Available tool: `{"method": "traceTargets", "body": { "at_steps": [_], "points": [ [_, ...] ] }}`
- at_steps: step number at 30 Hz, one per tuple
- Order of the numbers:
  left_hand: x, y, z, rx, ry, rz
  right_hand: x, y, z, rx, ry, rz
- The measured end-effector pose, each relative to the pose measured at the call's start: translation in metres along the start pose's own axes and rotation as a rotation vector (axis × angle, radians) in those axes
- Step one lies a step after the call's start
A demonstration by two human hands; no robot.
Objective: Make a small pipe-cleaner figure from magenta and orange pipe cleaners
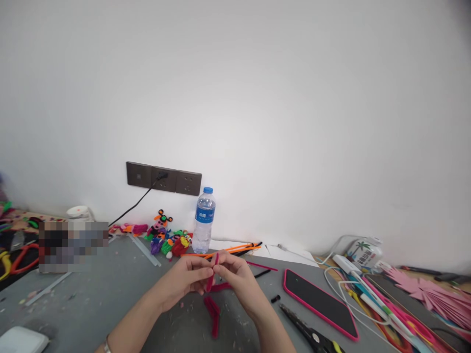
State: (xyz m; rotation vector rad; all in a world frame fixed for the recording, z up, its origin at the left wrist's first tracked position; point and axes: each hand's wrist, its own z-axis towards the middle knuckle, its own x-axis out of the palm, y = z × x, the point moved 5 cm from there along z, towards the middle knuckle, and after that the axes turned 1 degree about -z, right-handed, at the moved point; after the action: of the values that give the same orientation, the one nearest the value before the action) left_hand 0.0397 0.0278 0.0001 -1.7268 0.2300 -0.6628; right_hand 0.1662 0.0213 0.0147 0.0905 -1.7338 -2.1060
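Observation:
My left hand (184, 280) and my right hand (238, 275) meet above the grey mat (121, 304), thumbs and fingertips pinched together. Between them is a magenta pipe cleaner (210, 283), its upper tip poking out above the fingers. On the mat just below lies a folded magenta pipe cleaner piece (214, 318). Another magenta strip (222, 287) shows behind the fingers, partly hidden by my right hand. Past the hands, orange pipe cleaners (239, 248) lie near the wall, along with black and magenta ones.
A water bottle (204, 223) stands by the wall beside small pipe-cleaner figures (171, 240). To the right are a pink-edged phone (320, 304), dark pliers (312, 337), cables and folded pink paper (434, 296). A white case (24, 340) sits front left.

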Motion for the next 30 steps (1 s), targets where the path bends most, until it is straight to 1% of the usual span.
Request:
{"method": "traceTargets", "body": {
  "at_steps": [3, 6, 10, 18, 22, 26, 30],
  "points": [
    [0.0017, -0.0012, -0.0027, -0.012, 0.038, 0.012, 0.0012, 0.0, -0.0021, 0.034, 0.017, 0.023],
    [0.0012, -0.0009, -0.0041, -0.022, 0.029, 0.033, 0.0022, -0.0011, -0.0028, 0.051, 0.039, 0.015],
    [-0.0005, -0.0007, -0.0031, -0.011, -0.009, 0.028, 0.0018, 0.0001, -0.0022, 0.031, 0.013, -0.019],
    [-0.0013, -0.0024, -0.0008, 0.015, -0.026, 0.052, 0.001, -0.001, -0.0023, -0.009, 0.046, -0.099],
    [-0.0014, -0.0031, -0.0015, 0.027, -0.025, 0.067, -0.0018, -0.0053, -0.0019, -0.017, 0.031, -0.09],
    [-0.0018, 0.0004, -0.001, -0.006, -0.014, 0.105, -0.0019, -0.0063, -0.0019, -0.02, 0.013, -0.067],
    [-0.0035, 0.0029, -0.0002, -0.041, -0.056, 0.171, 0.0006, -0.003, -0.0016, -0.018, 0.013, -0.033]
  ]
}}
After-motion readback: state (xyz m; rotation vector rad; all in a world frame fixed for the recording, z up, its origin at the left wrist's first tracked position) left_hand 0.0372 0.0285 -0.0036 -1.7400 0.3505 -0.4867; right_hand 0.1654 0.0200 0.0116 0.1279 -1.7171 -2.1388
